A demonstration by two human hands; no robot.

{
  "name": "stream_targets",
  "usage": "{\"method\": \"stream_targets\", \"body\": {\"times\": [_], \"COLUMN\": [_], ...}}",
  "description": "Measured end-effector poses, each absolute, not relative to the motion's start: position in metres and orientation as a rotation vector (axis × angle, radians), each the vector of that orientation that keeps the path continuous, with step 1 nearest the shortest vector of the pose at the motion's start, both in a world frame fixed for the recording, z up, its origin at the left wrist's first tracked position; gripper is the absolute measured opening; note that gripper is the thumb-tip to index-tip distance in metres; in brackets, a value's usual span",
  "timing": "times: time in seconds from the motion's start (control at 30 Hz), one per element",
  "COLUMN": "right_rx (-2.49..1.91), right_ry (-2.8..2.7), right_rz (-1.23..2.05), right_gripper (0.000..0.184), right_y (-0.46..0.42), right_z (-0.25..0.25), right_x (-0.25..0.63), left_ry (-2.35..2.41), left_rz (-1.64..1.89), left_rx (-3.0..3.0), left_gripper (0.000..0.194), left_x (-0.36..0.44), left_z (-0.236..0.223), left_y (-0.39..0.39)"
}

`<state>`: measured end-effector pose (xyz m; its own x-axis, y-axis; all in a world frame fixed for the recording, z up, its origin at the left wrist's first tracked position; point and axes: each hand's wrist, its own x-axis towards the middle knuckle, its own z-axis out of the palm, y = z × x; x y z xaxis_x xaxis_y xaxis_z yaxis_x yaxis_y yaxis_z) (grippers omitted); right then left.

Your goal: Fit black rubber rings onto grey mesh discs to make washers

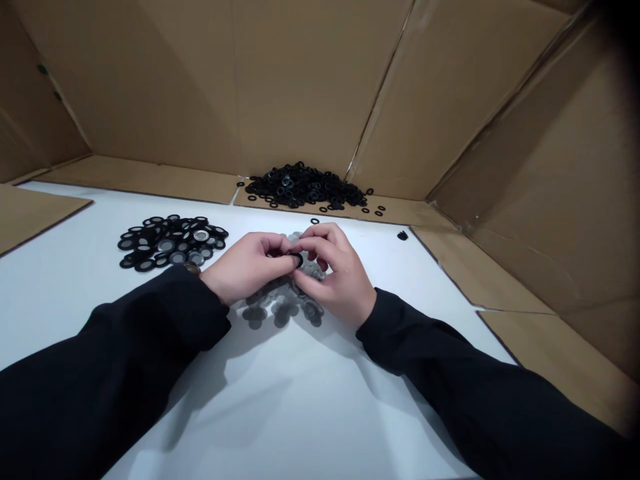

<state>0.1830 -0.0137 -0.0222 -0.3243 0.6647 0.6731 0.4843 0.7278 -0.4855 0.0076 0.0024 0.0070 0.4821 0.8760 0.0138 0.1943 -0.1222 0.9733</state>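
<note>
White tabletop (pixel 320 407) sat among cardboard walls (pixel 300 87). At frame center, the left hand (pixel 245 267) and right hand (pixel 340 273) pinched a black rubber ring (pixel 297 260) between them, above grey discs (pixel 283 303).

Corrugated cardboard panels (pixel 310 87) line the back and sides of the work area. A heaped pile of black rubber rings (pixel 305 187) lies on the cardboard at the rear, with stray rings around its edge. On the white work surface (pixel 300 413), a flat group of black rings (pixel 170 241) lies at left, several with grey metal centres. One loose ring (pixel 315 221) sits just in front of the pile; a small black piece (pixel 402 235) lies near the surface's right edge.
</note>
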Motion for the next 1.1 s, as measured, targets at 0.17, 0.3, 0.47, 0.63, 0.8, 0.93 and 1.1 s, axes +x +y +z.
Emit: {"method": "stream_targets", "body": {"times": [0.17, 0.3, 0.47, 0.63, 0.8, 0.93, 1.1], "right_rx": [-0.805, -0.869, -0.817, -0.745, -0.847, -0.833, -0.736], "right_ry": [-2.063, -2.015, -2.036, -2.130, -2.027, -2.046, -2.193], "right_rz": [0.255, 0.237, 0.242, 0.305, 0.272, 0.260, 0.266], "right_gripper": [0.039, 0.034, 0.028, 0.041, 0.032, 0.030, 0.044], "right_y": [-0.013, -0.012, -0.012, -0.015, -0.016, -0.016, -0.018], "right_z": [-0.022, -0.022, -0.021, -0.016, -0.014, -0.012, -0.007], "right_x": [0.185, 0.184, 0.185, 0.182, 0.173, 0.173, 0.174], "left_ry": [0.938, 0.936, 0.939, 0.891, 0.892, 0.896, 0.824], "left_rz": [0.729, 0.749, 0.718, 0.694, 0.730, 0.739, 0.705], "left_rx": [1.575, 1.567, 1.547, 1.555, 1.567, 1.510, 1.491], "left_gripper": [0.009, 0.009, 0.009, 0.007, 0.011, 0.011, 0.009], "left_x": [0.007, 0.008, 0.006, 0.001, -0.004, -0.008, -0.014], "left_z": [0.009, 0.009, 0.012, 0.013, 0.015, 0.020, 0.024], "left_y": [0.001, 0.001, 0.000, 0.000, 0.001, -0.001, -0.003]}}
